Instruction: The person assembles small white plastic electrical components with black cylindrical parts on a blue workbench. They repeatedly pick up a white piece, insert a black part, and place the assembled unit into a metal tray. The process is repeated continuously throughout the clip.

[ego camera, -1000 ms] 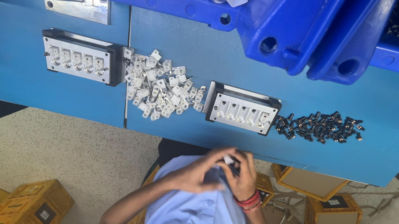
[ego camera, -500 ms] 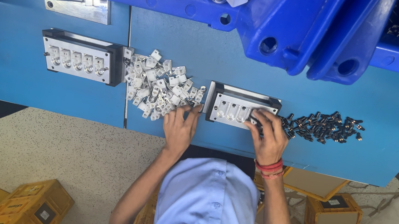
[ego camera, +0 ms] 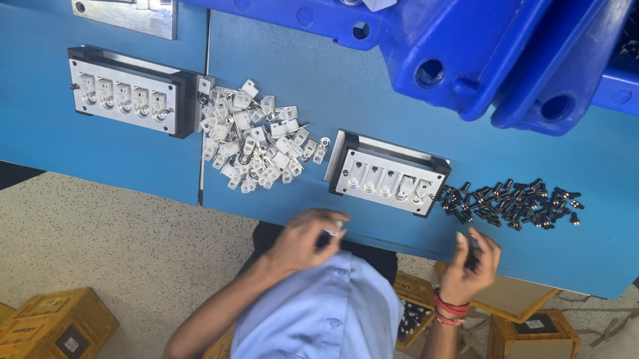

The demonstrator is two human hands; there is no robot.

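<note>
Blue bench (ego camera: 22, 115): left hand (ego camera: 305, 241) pinches small white part; right hand (ego camera: 470, 267) grip unclear beside black screws (ego camera: 512, 203).

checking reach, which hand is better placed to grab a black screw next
Right, probably: the right hand sits just below the black screws, while the left hand is farther off and seems to pinch a small part.

Left hand (ego camera: 308, 242) raised near chest, fingers curled inward, pinching something small, too small to tell. Right hand (ego camera: 470, 266) well apart from it, fingers half curled, tips pinched together. Red bands on right wrist; both forearms bent upward.
</note>
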